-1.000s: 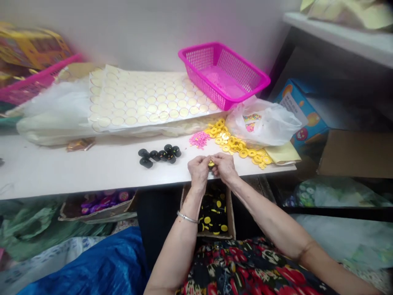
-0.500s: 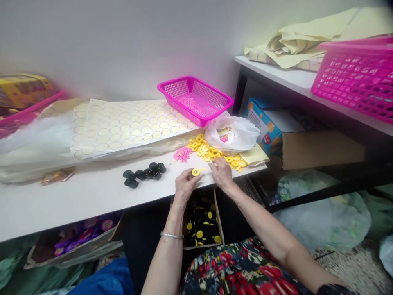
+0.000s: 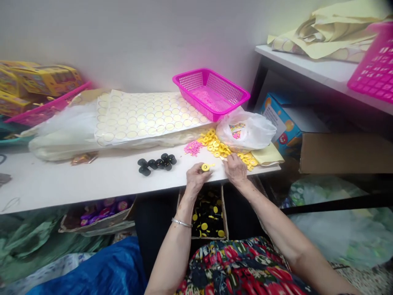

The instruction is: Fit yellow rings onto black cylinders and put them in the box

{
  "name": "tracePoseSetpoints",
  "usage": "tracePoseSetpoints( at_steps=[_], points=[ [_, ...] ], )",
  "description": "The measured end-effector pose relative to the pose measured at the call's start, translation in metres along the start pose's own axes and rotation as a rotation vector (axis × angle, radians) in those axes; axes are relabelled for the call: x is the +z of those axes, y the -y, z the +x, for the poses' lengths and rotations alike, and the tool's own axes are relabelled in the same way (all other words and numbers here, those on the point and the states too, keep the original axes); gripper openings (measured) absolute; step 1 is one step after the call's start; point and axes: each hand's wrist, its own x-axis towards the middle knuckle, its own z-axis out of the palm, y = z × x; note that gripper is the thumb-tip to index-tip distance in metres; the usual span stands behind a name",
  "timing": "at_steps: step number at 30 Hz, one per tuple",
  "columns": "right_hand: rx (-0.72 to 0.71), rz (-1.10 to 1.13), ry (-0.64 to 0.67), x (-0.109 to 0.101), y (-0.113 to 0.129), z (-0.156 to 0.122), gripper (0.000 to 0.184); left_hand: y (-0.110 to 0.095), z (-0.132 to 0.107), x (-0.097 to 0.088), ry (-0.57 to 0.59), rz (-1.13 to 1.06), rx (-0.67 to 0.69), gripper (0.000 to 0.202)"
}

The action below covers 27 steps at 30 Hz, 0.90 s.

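Observation:
My left hand [image 3: 196, 177] is closed around a small black piece with a yellow round cap [image 3: 205, 167] on top, held over the front edge of the white table [image 3: 92, 180]. My right hand [image 3: 235, 169] rests at the near end of a heap of yellow rings [image 3: 221, 147], its fingers curled as in a pinch; what they hold is hidden. A small pile of pink bits [image 3: 193, 148] lies just beyond my left hand. Several black caps [image 3: 156, 163] sit in a cluster to the left.
A sheet of round stickers [image 3: 144, 116] lies over a plastic bag at the back, beside a pink basket [image 3: 210, 92] and a white plastic bag [image 3: 248, 130]. A cardboard box of black and yellow parts [image 3: 207, 215] stands under the table edge. Shelves fill the right.
My hands were together on one piece; they have parted. My right hand has gone to the yellow rings while my left keeps the capped piece. The camera view has swung about.

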Motion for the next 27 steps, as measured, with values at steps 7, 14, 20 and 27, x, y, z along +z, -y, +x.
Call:
tracePoseSetpoints(
  at_steps=[7, 14, 20, 27],
  points=[
    [0.408, 1.187, 0.269, 0.013, 0.033, -0.009, 0.016, -0.003, -0.003, -0.001, 0.094, -0.011, 0.042, 0.036],
    [0.44, 1.351, 0.38, 0.004, 0.033, 0.002, 0.029, -0.008, -0.008, 0.001, 0.149, 0.123, 0.197, 0.023],
    [0.182, 1.164, 0.671, -0.02, 0.028, 0.009, 0.035, -0.017, -0.023, -0.002, 0.232, 0.251, 0.367, 0.016],
    [0.087, 1.313, 1.044, -0.051, 0.018, -0.009, 0.055, -0.045, -0.06, -0.009, 0.275, 0.39, 0.739, 0.012]
  ],
)
